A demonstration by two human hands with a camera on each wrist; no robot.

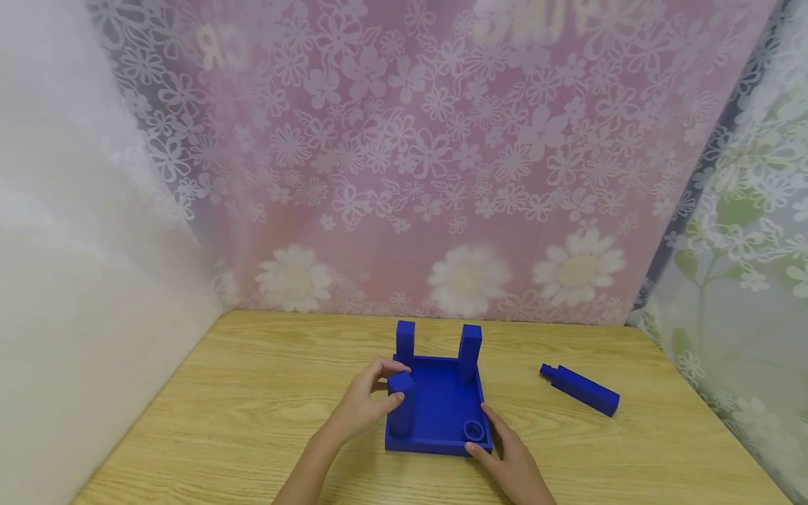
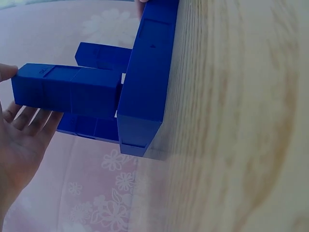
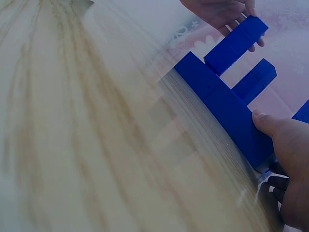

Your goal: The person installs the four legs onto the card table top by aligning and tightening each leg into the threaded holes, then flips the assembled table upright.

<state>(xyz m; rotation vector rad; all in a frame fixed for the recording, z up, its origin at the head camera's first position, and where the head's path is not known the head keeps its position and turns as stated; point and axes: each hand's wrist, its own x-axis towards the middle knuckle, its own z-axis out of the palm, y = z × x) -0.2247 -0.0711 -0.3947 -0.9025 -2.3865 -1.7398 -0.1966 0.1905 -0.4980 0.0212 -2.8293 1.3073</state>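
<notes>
A shallow square blue tray (image 1: 438, 403) rests on the wooden table. My left hand (image 1: 362, 403) grips the top of a blue square post (image 1: 401, 415) at the tray's front left corner, thumb on the near side, fingers behind. In the left wrist view, a thin light slit shows between that post (image 2: 67, 89) and the tray's rim (image 2: 145, 72). My right hand (image 1: 510, 459) holds the tray's front right corner, thumb on the front wall and fingers along the right side. Inside that corner is a round blue ring socket (image 1: 473, 431).
Two more blue posts, one at the back left (image 1: 405, 340) and one at the back right (image 1: 470, 347), stand upright in the tray. A loose blue post (image 1: 583, 391) with a narrower notched end lies on the table to the right. A pink flowered curtain (image 1: 404, 175) hangs behind.
</notes>
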